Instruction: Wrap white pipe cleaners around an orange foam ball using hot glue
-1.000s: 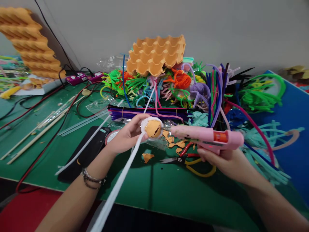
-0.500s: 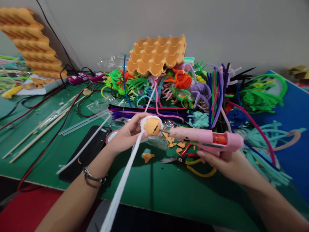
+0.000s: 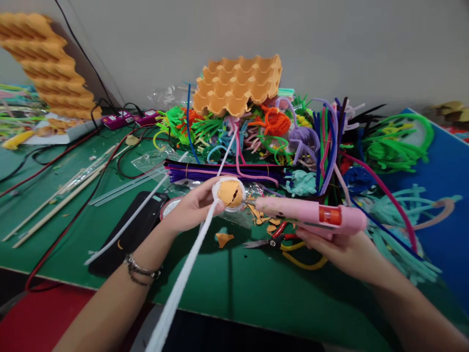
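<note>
Orange carton cup (image 3: 230, 192): above the green table (image 3: 256, 288), its face toward you, a dark slit across the right part.
White pipe cleaner (image 3: 192, 256): coiled around the cup's rim, with one long strand slanting down toward your lap.
Your left hand (image 3: 198, 205): gripped the wrapped cup at its left side, fingers curled behind and thumb in front.
Your right hand (image 3: 340, 249): was closed around the handle of the pink glue gun (image 3: 282, 208).
Nozzle (image 3: 250, 201): pointed at the cup's right edge; whether they touched, you could not tell from this view.
Scissors (image 3: 273, 243): lay under the glue gun, red and yellow at the handles, blades pointing left.
Orange scraps (image 3: 223, 239): sat below the cup and also behind the scissors.
Black phone-shaped slab (image 3: 139, 234): lay beside your left forearm, a pale strip (image 3: 120, 234) crossing it.
Purple bundle (image 3: 220, 172): stretched sideways behind your left hand.
Pipe-cleaner heap (image 3: 274, 122): spread farther back in many colours, an orange egg tray (image 3: 238, 83) resting on top.
Wooden sticks (image 3: 62, 205): lay well off to your left.
Blue board (image 3: 439, 195): stood at your far right.
</note>
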A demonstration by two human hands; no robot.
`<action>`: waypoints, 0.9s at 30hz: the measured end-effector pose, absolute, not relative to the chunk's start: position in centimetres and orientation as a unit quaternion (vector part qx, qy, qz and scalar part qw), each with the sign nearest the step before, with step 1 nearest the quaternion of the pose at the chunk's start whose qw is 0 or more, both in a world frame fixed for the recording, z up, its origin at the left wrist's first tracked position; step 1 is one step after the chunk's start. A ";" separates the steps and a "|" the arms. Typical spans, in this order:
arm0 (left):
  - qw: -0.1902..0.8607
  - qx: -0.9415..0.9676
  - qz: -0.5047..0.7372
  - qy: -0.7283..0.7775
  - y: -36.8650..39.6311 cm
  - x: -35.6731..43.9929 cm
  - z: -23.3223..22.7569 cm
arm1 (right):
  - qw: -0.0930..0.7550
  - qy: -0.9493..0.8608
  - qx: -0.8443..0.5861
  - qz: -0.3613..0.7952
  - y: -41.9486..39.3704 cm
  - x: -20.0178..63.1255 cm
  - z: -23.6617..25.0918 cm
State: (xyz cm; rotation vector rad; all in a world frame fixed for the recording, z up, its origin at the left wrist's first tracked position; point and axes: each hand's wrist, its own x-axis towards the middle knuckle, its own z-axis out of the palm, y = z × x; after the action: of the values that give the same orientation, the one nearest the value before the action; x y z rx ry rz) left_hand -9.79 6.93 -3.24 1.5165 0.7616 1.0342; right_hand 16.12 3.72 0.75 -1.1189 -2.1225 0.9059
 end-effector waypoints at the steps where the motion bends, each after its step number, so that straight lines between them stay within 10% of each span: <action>1: 0.545 0.638 0.440 0.319 6.9 -9.8 -3.2 | 0.297 -0.787 -0.418 0.342 3.7 16.0 0.9; 27: 0.543 0.547 0.569 0.288 7.6 -10.6 -3.1 | 0.337 -0.758 -0.417 0.371 4.2 16.0 0.9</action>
State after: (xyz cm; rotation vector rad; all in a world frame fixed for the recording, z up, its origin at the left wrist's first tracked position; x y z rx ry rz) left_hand -10.61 7.56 -3.11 1.2987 0.6835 1.3510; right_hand 16.03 4.16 0.94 -1.0875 -1.9754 0.9667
